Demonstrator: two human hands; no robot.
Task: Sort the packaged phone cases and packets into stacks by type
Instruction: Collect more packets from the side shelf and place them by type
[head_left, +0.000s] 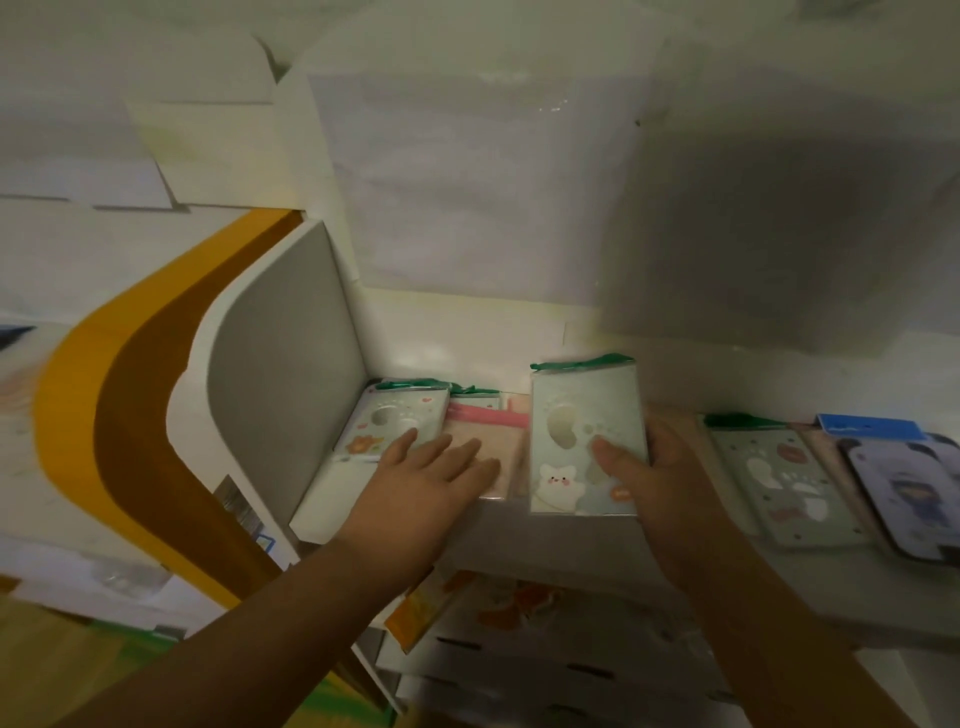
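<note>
The right hand (660, 478) grasps a green packaged phone case (584, 441) upright, long axis vertical, above the desk (883, 603) edge. The left hand (431, 467), fingers released and flat, rests on a pink packet (483, 431) beside another green case (395, 421) against the white divider (280, 353). More cases (779, 478) lie rightward.

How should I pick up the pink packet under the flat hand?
Best guess: grip the pink packet by its near short edge, coming from the front. It lies flat with the left hand on it, and cases crowd both long sides.
</note>
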